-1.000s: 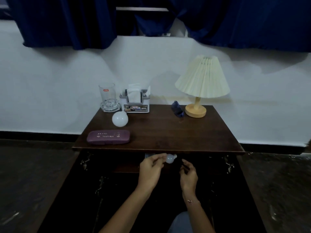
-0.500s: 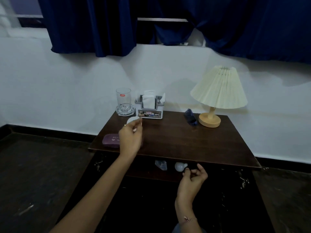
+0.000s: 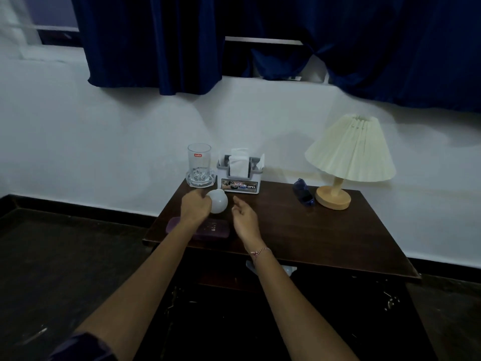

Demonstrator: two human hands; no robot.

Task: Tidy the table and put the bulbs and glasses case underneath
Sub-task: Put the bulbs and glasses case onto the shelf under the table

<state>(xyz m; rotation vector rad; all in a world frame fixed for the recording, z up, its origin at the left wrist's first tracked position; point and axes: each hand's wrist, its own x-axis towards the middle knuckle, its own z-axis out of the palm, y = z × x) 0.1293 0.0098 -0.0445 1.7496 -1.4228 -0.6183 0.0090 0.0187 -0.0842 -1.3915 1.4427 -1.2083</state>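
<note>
While the left hand [image 3: 195, 207] closes around the white bulb [image 3: 218, 201] near the table's [image 3: 325, 238] back left corner, the right hand [image 3: 244, 214] waits beside it, open and empty. Lift the bulb gently, clear of the glass [image 3: 199, 165]. The glasses case [image 3: 205, 228] lies at the front left edge.

white bulb [image 3: 218, 201], purple glasses case [image 3: 213, 228], dark brown table [image 3: 312, 230], cream pleated lampshade [image 3: 351, 149]
</note>
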